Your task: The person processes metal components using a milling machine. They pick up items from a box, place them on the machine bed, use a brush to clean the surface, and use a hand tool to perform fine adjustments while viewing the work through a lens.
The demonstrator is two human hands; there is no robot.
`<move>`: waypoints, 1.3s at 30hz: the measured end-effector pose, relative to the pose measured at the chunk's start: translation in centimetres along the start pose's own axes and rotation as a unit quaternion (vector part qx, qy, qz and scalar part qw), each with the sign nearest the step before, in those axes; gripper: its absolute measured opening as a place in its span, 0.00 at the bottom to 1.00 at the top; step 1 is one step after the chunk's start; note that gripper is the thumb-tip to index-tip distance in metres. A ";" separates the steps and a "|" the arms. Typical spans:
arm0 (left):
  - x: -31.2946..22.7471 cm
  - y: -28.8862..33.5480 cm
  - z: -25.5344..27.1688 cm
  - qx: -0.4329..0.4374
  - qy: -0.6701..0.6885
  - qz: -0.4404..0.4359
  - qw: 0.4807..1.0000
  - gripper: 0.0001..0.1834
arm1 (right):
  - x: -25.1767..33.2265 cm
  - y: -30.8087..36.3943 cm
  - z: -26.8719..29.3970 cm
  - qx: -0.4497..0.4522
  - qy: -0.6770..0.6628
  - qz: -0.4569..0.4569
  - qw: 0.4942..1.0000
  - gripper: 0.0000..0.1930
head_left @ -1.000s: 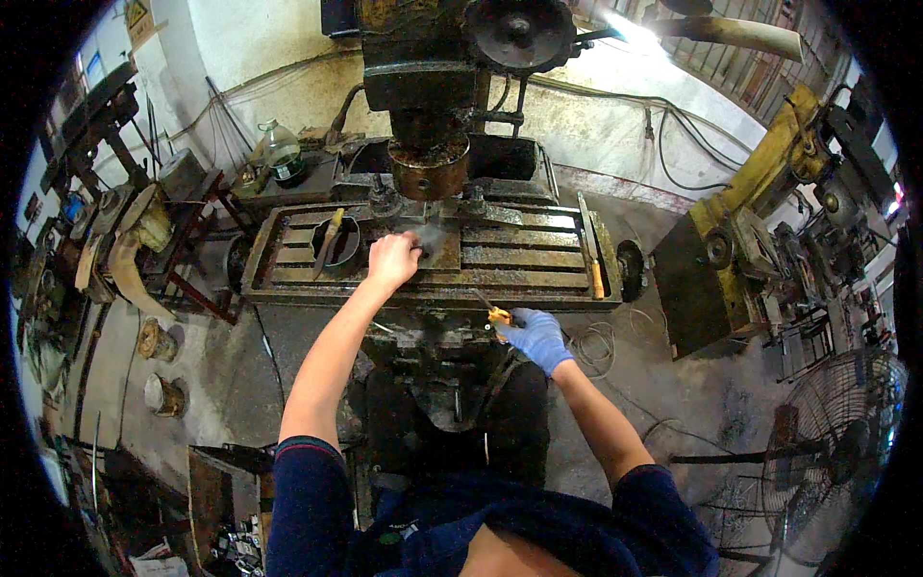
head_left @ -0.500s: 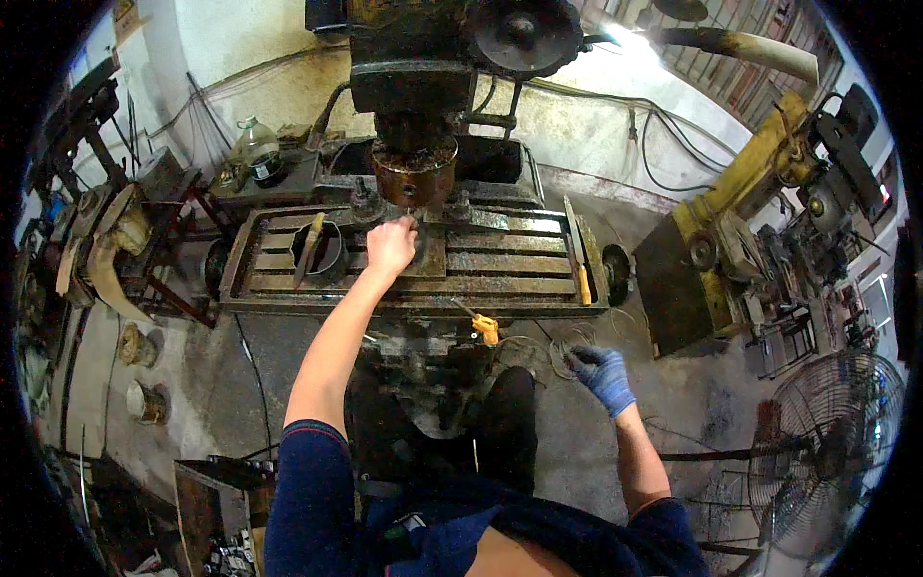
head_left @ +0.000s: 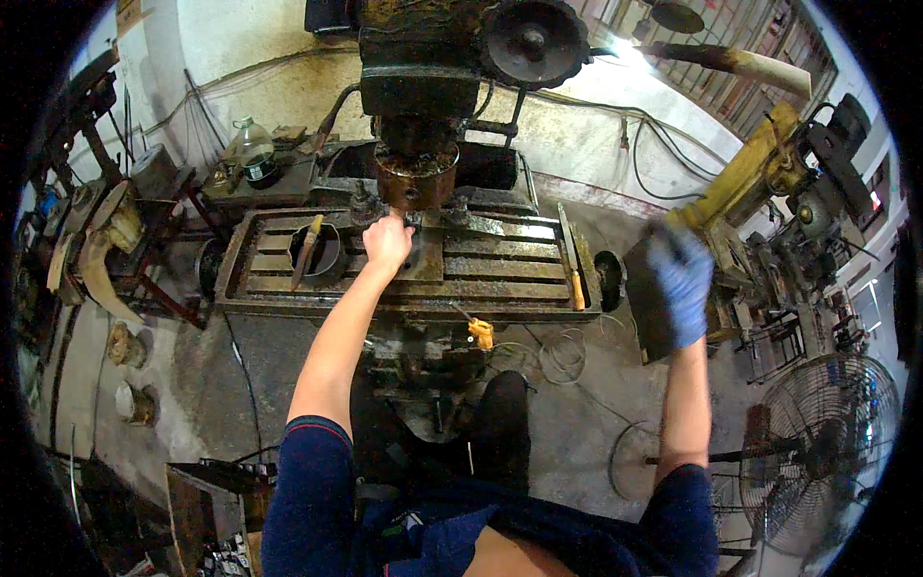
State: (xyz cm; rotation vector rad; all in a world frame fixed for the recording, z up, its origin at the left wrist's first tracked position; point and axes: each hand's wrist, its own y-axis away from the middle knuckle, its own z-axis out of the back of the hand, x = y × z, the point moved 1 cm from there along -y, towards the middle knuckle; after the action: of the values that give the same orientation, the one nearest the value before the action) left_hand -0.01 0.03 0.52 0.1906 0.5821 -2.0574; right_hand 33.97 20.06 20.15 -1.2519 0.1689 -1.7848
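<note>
My bare left hand (head_left: 387,242) is closed at the slotted milling machine table (head_left: 514,262), just below the machine's rusty round cutter head (head_left: 416,183). What its fingers hold, if anything, is hidden. My right hand (head_left: 681,284), in a blue glove, is raised off to the right of the table, smeared by motion, so its fingers cannot be read. To the left of my left hand, a dark round pot (head_left: 330,258) stands on the table with a brush (head_left: 309,248) lying across it.
A long tool with a wooden handle (head_left: 578,288) lies along the table's right end. A yellow-handled tool (head_left: 481,334) is at its front edge. Coiled wire (head_left: 562,358) lies on the floor; a caged fan (head_left: 817,452) stands at lower right. Behind the table stands a clear bottle (head_left: 255,154).
My right hand has swung up and to the right, from in front of the table to beside it. My left hand stays closed below the cutter head, only slightly shifted.
</note>
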 end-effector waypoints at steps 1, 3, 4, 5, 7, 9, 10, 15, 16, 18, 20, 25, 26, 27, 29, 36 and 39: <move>0.1 -0.1 0.0 0.001 0.008 -0.001 1.000 0.20 | 2.4 -2.8 1.8 -0.055 0.097 0.114 0.987 0.16; 0.2 -0.4 -0.1 0.003 0.030 -0.006 1.000 0.23 | 4.0 -8.9 4.8 -0.155 -0.100 0.152 0.971 0.18; 0.7 -0.3 0.1 0.003 0.024 0.000 1.000 0.23 | 6.8 -11.3 5.0 -0.092 -0.255 0.234 0.934 0.19; 1.3 -0.1 0.3 0.003 0.018 0.009 1.000 0.23 | 9.5 -12.8 5.1 -0.024 -0.403 0.307 0.862 0.19; 0.3 -0.3 0.0 0.006 0.033 0.000 0.999 0.22 | 12.4 -13.0 6.4 -0.108 -0.302 0.325 0.890 0.20; -0.6 -0.7 -0.4 0.005 0.055 -0.011 0.998 0.22 | 13.6 -11.8 6.4 -0.142 -0.284 0.312 0.895 0.18; 0.4 -0.5 -0.1 0.000 0.041 0.005 0.999 0.21 | 13.3 -10.3 4.6 -0.126 -0.336 0.288 0.888 0.18; 0.6 -0.3 -0.8 -0.018 0.044 0.003 0.999 0.18 | 7.7 -3.2 1.8 -0.178 -0.285 0.287 0.897 0.19; 0.4 -0.1 -0.5 -0.026 0.053 0.006 0.998 0.17 | 6.8 -2.2 1.1 -0.172 -0.251 0.290 0.907 0.19; 0.3 0.2 -0.1 -0.032 0.053 0.006 0.998 0.17 | 5.4 -0.8 -0.7 -0.184 -0.252 0.297 0.902 0.20; 0.4 0.1 -0.2 -0.037 0.050 0.001 0.998 0.17 | 5.0 -0.6 -1.0 -0.165 -0.287 0.301 0.894 0.20; 0.9 0.2 0.2 -0.024 0.047 0.002 0.999 0.18 | 6.7 -1.0 -1.5 -0.214 -0.246 0.308 0.894 0.20; 1.2 0.3 0.4 -0.020 0.052 0.000 0.998 0.18 | 6.3 -0.6 -1.3 -0.169 -0.225 0.317 0.906 0.20; 1.3 0.5 0.7 -0.015 0.082 -0.006 0.996 0.18 | 5.9 -0.4 -1.4 -0.164 -0.262 0.307 0.900 0.20; 1.8 1.0 1.5 -0.007 0.141 -0.014 0.990 0.19 | 5.5 0.0 -1.7 -0.150 -0.338 0.286 0.884 0.19; 4.8 6.8 7.7 0.128 0.524 0.051 0.840 0.13 | 5.3 0.8 -2.7 -0.182 -0.325 0.273 0.887 0.18; 7.9 10.4 10.9 0.133 0.517 0.040 0.845 0.13 | 4.6 1.0 -3.1 -0.185 -0.328 0.255 0.891 0.18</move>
State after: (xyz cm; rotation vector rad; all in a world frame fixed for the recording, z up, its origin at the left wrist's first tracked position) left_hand 5.63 -15.67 3.78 1.5214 0.8828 -1.8123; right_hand 31.83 14.98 21.20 -1.8155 0.4176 -0.8370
